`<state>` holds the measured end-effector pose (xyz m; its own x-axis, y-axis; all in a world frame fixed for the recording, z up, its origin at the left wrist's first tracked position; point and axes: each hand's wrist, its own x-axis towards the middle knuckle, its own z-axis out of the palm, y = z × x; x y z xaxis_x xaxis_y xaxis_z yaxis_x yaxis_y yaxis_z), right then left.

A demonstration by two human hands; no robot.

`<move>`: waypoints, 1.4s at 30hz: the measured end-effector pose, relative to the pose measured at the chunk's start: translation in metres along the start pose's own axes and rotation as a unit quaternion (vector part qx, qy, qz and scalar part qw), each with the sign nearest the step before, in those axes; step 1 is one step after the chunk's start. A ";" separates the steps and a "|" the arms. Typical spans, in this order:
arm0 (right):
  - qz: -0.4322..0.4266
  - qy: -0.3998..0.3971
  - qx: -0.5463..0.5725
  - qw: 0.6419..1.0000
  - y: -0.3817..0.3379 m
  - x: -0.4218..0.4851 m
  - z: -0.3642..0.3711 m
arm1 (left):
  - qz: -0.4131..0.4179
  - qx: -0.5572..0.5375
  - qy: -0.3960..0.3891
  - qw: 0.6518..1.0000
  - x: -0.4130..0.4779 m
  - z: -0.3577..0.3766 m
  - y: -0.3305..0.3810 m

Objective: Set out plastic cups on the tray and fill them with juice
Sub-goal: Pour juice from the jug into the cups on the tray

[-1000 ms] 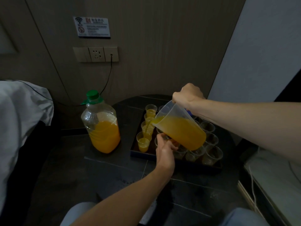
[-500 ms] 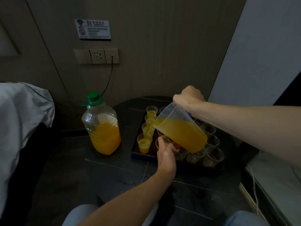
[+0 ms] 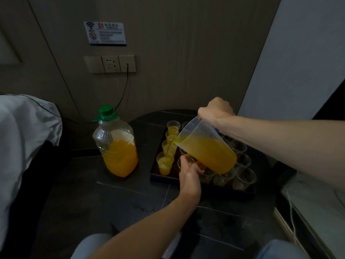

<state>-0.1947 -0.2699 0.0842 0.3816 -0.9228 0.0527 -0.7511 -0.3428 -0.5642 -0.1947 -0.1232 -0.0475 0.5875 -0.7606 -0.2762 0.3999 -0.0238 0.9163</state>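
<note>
1. Layout first: the tray (image 3: 169,180) sits on the dark counter (image 3: 130,195), packed with clear plastic cups. The left-column cups (image 3: 165,164) have juice in them, and the right-side cups (image 3: 244,176) look empty. A big bottle (image 3: 117,146) with a green cap stands on the counter left of the tray, not touching it.
2. The right hand (image 3: 216,112) has its grip wrapped round the handle of the pitcher (image 3: 197,128). It's tipped spout-left and about half full. A thin stream drops into the target cup (image 3: 169,147), which looks like the second from the front in the left column.
3. The left hand (image 3: 190,173) reaches into the tray, its grip curled round a neighbour cup (image 3: 180,164) in the next column, right under the pitcher's belly. That cup is mostly hidden, so there's no telling what's in it.
4. Doing this bit well, imo: hold the tilt shallow so the stream stays thin, since those cups are small and will fill fast. The spout should stay low and centred over the rim.
5. He'd want to roll the pitcher back a touch early, then shift to the next cup. A loaded pitcher like that sloshes if it gets jerked.
6. These cups look light and tippy, and they're crowded rim to rim. The steadying hand probably belongs on whichever cup is getting the pour, low on its wall.
7. Progress guess: one column in, and most of the tray is left to fill.
</note>
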 end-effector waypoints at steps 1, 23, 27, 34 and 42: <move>0.002 -0.001 0.000 1.000 0.000 0.000 0.000 | -0.003 0.002 0.004 1.000 0.001 0.000 -0.002; 0.025 -0.013 0.081 0.996 0.011 0.006 -0.005 | 0.011 -0.003 -0.008 1.000 0.009 -0.005 0.001; 0.048 -0.011 0.132 0.990 0.014 0.017 -0.014 | 0.027 -0.005 -0.025 0.999 0.014 0.000 0.015; 0.074 0.023 0.217 0.973 0.025 0.050 -0.027 | 0.015 0.005 -0.059 0.998 0.048 0.017 0.038; 0.073 0.048 0.189 0.978 0.039 0.100 -0.030 | 0.000 -0.020 -0.061 0.998 0.100 0.055 0.044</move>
<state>-0.2025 -0.3808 0.0920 0.2199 -0.9754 0.0158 -0.5337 -0.1338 -0.8350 -0.1566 -0.2360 -0.0192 0.4984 -0.8341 -0.2364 0.4295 0.0007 0.9031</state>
